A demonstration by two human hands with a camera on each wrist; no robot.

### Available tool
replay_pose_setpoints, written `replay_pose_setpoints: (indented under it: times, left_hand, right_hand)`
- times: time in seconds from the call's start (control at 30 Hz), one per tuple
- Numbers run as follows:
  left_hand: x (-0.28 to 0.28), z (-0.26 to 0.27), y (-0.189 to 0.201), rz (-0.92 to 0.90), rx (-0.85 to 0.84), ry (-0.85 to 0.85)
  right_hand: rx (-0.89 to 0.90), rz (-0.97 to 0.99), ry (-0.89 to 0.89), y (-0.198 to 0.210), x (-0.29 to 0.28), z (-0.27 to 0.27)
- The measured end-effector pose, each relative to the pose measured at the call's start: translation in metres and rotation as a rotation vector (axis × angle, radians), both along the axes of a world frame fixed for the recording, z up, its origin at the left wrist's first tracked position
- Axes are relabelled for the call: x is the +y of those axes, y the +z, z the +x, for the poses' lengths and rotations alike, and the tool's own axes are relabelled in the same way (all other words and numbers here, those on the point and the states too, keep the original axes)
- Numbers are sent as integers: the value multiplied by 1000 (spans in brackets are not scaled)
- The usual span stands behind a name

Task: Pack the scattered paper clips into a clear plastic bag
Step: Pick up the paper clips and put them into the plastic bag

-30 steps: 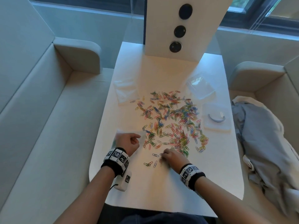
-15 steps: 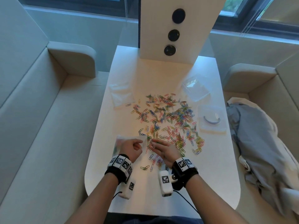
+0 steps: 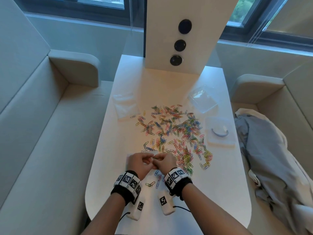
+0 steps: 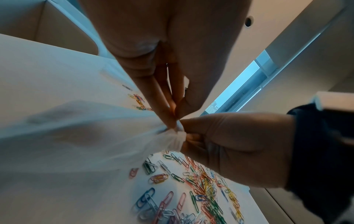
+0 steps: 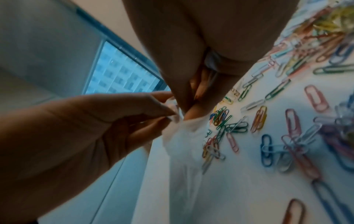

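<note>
Many coloured paper clips (image 3: 176, 131) lie scattered over the middle of the white table (image 3: 220, 192). My two hands meet at the near edge of the pile. My left hand (image 3: 149, 158) and my right hand (image 3: 156, 158) both pinch one bunched edge of a clear plastic bag (image 4: 86, 136). In the left wrist view the left fingertips (image 4: 172, 119) squeeze the plastic from above, beside the right hand (image 4: 186, 134). The bag (image 5: 184, 136) hangs from the pinch down to the table, next to loose clips (image 5: 258, 119). From the head view the bag is mostly hidden under my hands.
A flat stack of clear bags (image 3: 126, 106) lies at the back left, and a clear plastic box (image 3: 202, 99) and its lid (image 3: 220, 131) at the right. A white upright panel (image 3: 184, 39) stands at the table's far end. Sofas flank the table; a grey cloth (image 3: 271, 158) lies on the right one.
My right hand left the clips near the front edge, moved left and away to the left hand, and now pinches the bag's edge with it. The left hand stayed on the bag.
</note>
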State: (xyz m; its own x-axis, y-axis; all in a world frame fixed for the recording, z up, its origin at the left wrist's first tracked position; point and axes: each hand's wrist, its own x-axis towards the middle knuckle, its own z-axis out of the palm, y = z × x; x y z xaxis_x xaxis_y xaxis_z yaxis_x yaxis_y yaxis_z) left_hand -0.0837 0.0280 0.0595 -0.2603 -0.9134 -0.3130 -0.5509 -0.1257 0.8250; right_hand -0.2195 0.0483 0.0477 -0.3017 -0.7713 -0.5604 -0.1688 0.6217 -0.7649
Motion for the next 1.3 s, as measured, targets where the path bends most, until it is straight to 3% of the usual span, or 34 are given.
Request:
replay_pose_setpoints:
  times: [0.17, 0.4, 0.63, 0.83, 0.9, 1.0, 1.07, 1.13, 1.3]
  left_hand:
    - [-3, 2, -1, -12, -12, -11]
    - [-5, 2, 1, -29, 16, 2]
    - [-5, 6, 4, -48, 7, 12]
    - [-16, 24, 11, -42, -1, 105]
    - [-21, 34, 14, -33, -2, 178]
    - [-26, 46, 14, -16, -18, 227]
    - [-26, 48, 13, -7, -24, 226]
    - [-24, 48, 10, 5, -19, 220]
    - [-12, 46, -2, 42, -33, 182]
  right_hand:
    - [208, 14, 209, 5, -3, 0]
    - [264, -58, 232, 2, -2, 1]
    - [494, -136, 648, 9, -9, 4]
    - [580, -556, 437, 11, 17, 13]
    - [641, -640, 625, 9, 33, 19]
    - [756, -595, 1182, -15, 54, 15]
    - [813, -497, 1444, -35, 66, 4]
    - [883, -407, 1536, -49, 73, -13]
    - [1063, -251, 1430, -55, 74, -65]
